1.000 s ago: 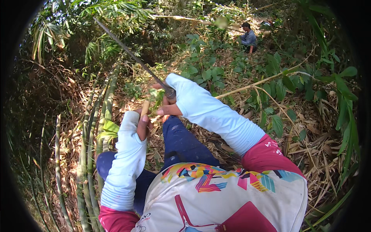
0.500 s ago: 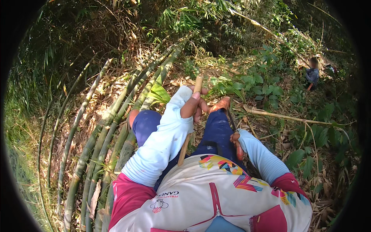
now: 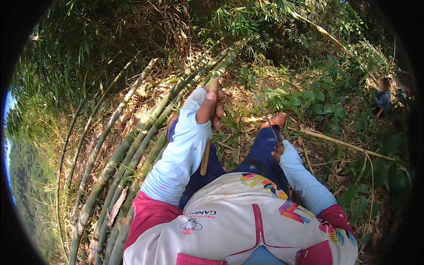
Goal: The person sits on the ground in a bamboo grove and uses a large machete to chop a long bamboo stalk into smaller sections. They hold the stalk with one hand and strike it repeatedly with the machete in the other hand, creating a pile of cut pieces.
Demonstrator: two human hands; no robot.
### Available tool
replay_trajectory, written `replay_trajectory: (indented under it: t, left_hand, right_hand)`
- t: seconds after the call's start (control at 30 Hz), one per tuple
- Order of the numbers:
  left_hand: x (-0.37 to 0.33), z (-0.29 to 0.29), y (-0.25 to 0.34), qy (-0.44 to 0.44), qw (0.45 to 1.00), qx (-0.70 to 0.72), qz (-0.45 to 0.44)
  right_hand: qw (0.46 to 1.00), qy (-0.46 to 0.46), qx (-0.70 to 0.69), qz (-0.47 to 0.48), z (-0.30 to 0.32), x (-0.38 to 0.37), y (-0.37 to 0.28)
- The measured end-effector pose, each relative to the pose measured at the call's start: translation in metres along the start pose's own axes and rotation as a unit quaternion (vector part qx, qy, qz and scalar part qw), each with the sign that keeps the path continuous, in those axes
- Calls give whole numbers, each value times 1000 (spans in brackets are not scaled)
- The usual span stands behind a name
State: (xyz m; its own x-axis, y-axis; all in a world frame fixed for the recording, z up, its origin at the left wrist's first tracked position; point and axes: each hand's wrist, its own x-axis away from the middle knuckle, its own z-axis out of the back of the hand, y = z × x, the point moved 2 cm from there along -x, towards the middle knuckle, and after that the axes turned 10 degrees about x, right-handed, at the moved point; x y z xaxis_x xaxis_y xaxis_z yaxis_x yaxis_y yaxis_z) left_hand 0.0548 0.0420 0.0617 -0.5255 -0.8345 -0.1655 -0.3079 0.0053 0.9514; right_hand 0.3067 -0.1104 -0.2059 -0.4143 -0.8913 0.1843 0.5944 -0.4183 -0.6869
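My left hand [image 3: 209, 109], in a pale blue sleeve, is closed around a short brown wooden stick [image 3: 205, 157]. One cut end of the stick sticks up above the fist and the other hangs down in front of my lap. By my right thigh, my right hand [image 3: 278, 152] grips a machete, its handle mostly hidden in the fingers. The thin dark blade [image 3: 263, 111] points away from me, up and to the left, past my right foot. The two hands are apart, and the blade does not touch the stick.
Long green bamboo poles [image 3: 132, 152] lie side by side along my left. Dry leaves cover the ground ahead, and leafy plants [image 3: 324, 101] grow to the right. A thin branch [image 3: 344, 141] lies on the right. Another person [image 3: 382, 99] sits at the far right.
The machete blade has swung forward, away from my leg, and now points outward. My view has shifted left. Both hands keep their hold.
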Motion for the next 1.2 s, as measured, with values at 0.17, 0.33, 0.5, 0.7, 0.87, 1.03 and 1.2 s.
replay_trajectory:
  t: [0.17,0.33,0.5,0.7,0.87,1.03,1.2]
  left_hand:
    - [10,55,39,98,992,-45,-59]
    - [38,105,51,192,974,-93,-78]
    - [72,122,43,295,943,-139,-71]
    - [104,151,46,403,899,-166,-40]
    - [104,190,36,344,935,-71,-44]
    - [76,175,-6,316,948,-32,6]
    - [25,175,-30,274,956,-92,42]
  right_hand:
    - [998,16,-60,10,5,-12,34]
    - [977,74,-199,-23,53,7,29]
    - [951,122,-283,-16,62,18,64]
    - [976,85,-202,3,90,50,42]
    - [962,112,-242,53,103,45,-1]
    - [983,71,-165,36,102,31,-66]
    - [991,58,-83,90,77,11,-142]
